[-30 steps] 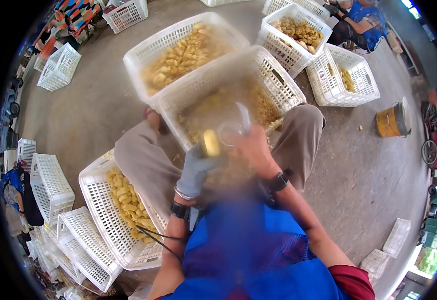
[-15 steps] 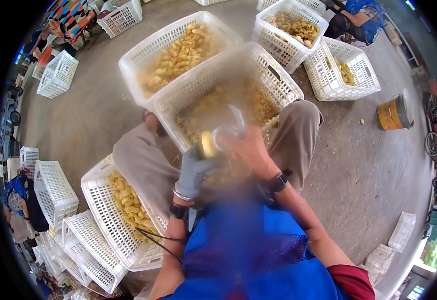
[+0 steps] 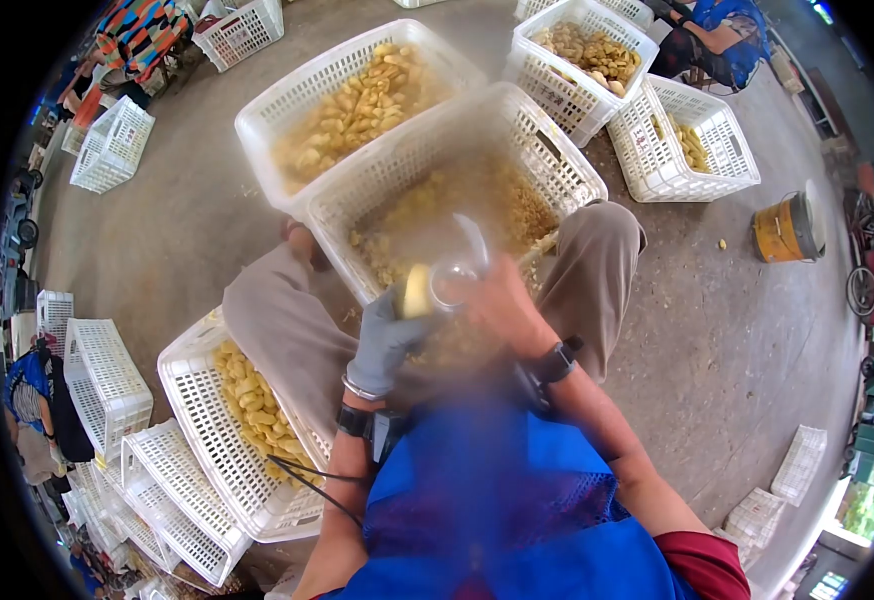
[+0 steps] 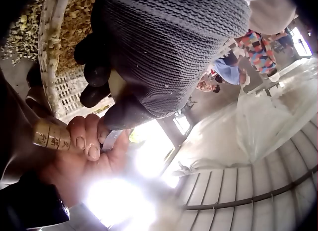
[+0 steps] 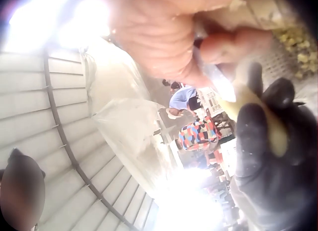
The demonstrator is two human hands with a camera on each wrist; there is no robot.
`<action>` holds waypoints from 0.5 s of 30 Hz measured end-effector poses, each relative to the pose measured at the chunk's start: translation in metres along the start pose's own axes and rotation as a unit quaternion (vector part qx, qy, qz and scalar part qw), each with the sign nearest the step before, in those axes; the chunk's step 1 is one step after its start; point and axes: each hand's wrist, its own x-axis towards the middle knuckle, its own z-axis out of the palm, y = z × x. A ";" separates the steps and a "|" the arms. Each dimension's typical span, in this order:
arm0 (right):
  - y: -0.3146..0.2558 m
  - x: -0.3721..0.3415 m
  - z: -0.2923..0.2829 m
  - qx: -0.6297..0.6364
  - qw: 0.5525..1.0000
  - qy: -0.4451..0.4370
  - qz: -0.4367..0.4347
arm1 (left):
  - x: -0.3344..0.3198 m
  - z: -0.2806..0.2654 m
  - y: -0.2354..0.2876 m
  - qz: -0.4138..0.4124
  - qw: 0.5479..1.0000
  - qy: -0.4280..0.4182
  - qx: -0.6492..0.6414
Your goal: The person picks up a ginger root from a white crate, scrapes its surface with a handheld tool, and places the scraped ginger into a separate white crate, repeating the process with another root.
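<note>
left hand (image 3: 381,338): fingers clamped round yellow piece (image 3: 417,291) | right hand (image 3: 503,308): fingers curled round knife (image 4: 52,135)

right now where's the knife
In the right wrist view, just above and right of centre, the knife is in the right hand, its blade close against the yellow piece in the gloved left hand.

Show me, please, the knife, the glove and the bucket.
Knife (image 4: 52,136): left wrist view, on its handle.
Glove (image 4: 166,52): left wrist view, on its knitted back.
Bucket (image 3: 778,240): head view, on its orange side.
</note>
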 end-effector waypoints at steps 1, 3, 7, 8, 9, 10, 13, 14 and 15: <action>0.010 0.004 0.001 -0.005 1.000 0.006 -0.005 | 0.001 -0.002 -0.002 -0.004 1.000 0.000 0.008; 0.022 0.010 0.005 -0.008 0.999 0.023 -0.025 | 0.004 -0.005 -0.005 -0.011 1.000 0.001 0.025; 0.025 0.019 0.006 -0.085 0.996 0.028 -0.019 | 0.001 -0.001 -0.002 -0.036 0.999 0.012 -0.033; 0.023 0.020 0.005 -0.124 0.992 0.021 -0.002 | 0.003 -0.001 -0.004 -0.038 0.999 0.018 -0.027; 0.028 0.021 0.008 -0.196 0.978 0.029 -0.061 | 0.004 -0.001 -0.005 -0.040 0.999 0.024 -0.022; 0.037 0.022 0.013 -0.267 0.956 0.035 -0.119 | 0.004 0.000 -0.004 -0.047 0.998 0.019 -0.022; 0.052 0.028 0.011 -0.450 0.884 0.018 -0.123 | 0.002 -0.006 -0.012 -0.014 1.000 -0.012 0.006; 0.051 0.032 0.008 -0.506 0.857 0.005 -0.101 | 0.006 -0.019 -0.026 0.041 0.998 -0.030 0.032; 0.043 0.033 0.006 -0.454 0.884 0.044 -0.108 | 0.004 -0.022 -0.025 0.046 0.998 -0.035 0.007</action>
